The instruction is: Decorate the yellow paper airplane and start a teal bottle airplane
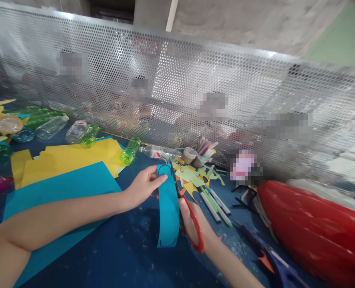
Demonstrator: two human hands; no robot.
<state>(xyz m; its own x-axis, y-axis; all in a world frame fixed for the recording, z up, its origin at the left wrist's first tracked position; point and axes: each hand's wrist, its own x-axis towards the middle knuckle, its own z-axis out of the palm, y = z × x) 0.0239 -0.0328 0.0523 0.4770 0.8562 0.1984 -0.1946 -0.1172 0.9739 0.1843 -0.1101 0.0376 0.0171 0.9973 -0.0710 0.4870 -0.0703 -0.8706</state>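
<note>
A blue paper strip point(169, 212) with rounded black lines drawn at both ends hangs upright in front of me. My left hand point(146, 184) pinches it near its upper end, thumb on the face and fingers behind. Red-handled scissors point(199, 236) are in my right hand point(192, 220), whose fingers go through the handles. The dark blades run along the strip's upper right edge, close to the drawn curve. Whether they touch the paper at the tip is hard to make out.
Blue sheets point(84, 188) and yellow sheets point(72, 156) lie at left, plastic bottles point(51, 127) behind them. Paper scraps point(192, 176) and markers point(213, 202) are beyond my right hand. A red plastic bag point(309, 224) lies at right. A perforated metal screen point(177, 80) borders the table; people sit behind it.
</note>
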